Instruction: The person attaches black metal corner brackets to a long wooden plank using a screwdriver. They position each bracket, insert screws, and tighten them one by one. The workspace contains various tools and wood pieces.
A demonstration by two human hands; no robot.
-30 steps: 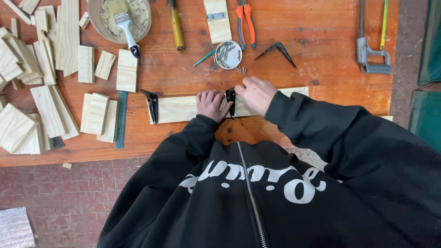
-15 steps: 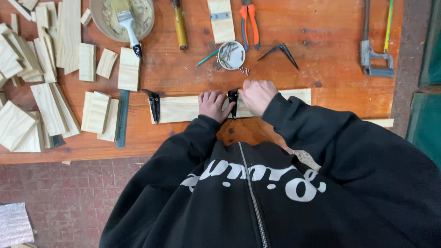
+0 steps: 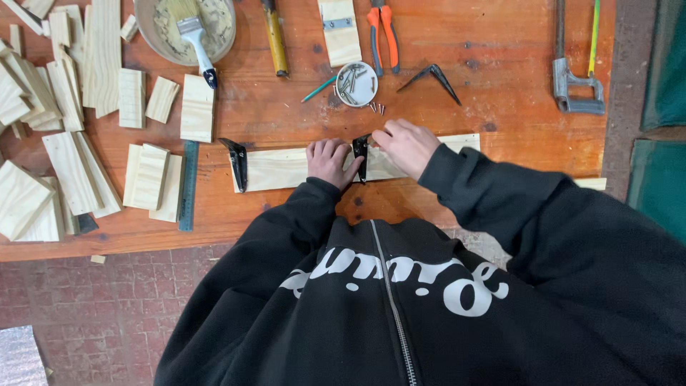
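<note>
Near edge: black hooded sleeves, zip front, filling lower view.

Pine plank (image 3: 286, 166), 1 pc, flat on the workbench (image 3: 500, 93), long axis left-right, parallel to near table edge; right end past the right wrist, left end capped by a bracket.

Black brackets on plank: 2. Left bracket (image 3: 236, 163) at plank's left end, untouched. Middle bracket (image 3: 361, 156) standing across the plank, long axis near-far, between the two hands.

Left hand (image 3: 330, 160): fingers curled, knuckles up, pressed on plank, thumb side touching middle bracket. Not wrapped round anything.

Right hand (image 3: 405, 146): fingers bent, tips pinched at top of middle bracket; whether a small item sits in the pinch, cannot tell.

Left of plank: steel ruler (image 3: 189, 186), 1, long axis near-far. Wood offcuts (image 3: 71, 157), many, loose stacks, left third of bench; not countable.

Beyond plank: round tin of screws (image 3: 355, 83), 1; few loose screws (image 3: 377, 109) just beside it; green pencil (image 3: 319, 88), 1; spare bent bracket (image 3: 431, 76), 1, apart from plank.

Far edge: bowl (image 3: 153, 36) w/ brush (image 3: 194, 36), 1 each; yellow-handled tool (image 3: 274, 39), 1; small board w/ metal strip (image 3: 340, 30), 1; orange pliers (image 3: 382, 32), 1; hacksaw (image 3: 575, 78), 1, far right.
</note>
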